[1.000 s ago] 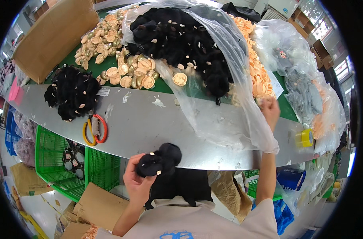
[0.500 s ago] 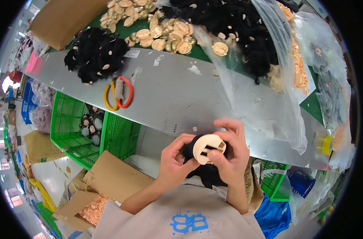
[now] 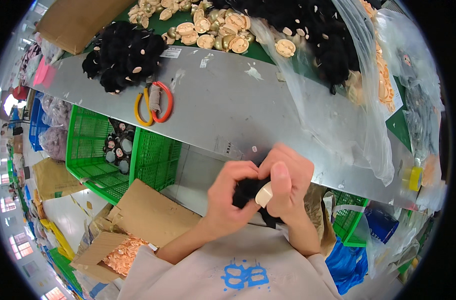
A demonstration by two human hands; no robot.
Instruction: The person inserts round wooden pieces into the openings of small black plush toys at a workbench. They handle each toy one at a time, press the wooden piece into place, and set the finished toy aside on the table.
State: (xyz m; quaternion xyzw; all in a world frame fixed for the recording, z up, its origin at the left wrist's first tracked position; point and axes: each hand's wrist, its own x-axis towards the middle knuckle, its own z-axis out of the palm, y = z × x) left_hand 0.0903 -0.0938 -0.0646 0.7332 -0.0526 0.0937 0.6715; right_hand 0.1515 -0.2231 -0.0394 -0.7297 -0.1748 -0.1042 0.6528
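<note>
covering most of the black plush piece, the two hands leave only a dark tuft and a strip of fur below the right palm in sight, so its full shape cannot be told. the tan disc pressed against it shows just one curved edge; the rest sits under the right thumb. the left hand is curled tight around the near left side of the plush, fingers bent over its top. the right hand is closed on the plush and the disc together, thumb flat on the disc. both meet just near the edge of the grey table, above the person's chest. farther off, a clear plastic bag blurs the dark plush inside it. to the far left lie a pile of black plush and orange-handled scissors, with tan discs beyond. under the table, a green crate is partly cut off by the tabletop.
</note>
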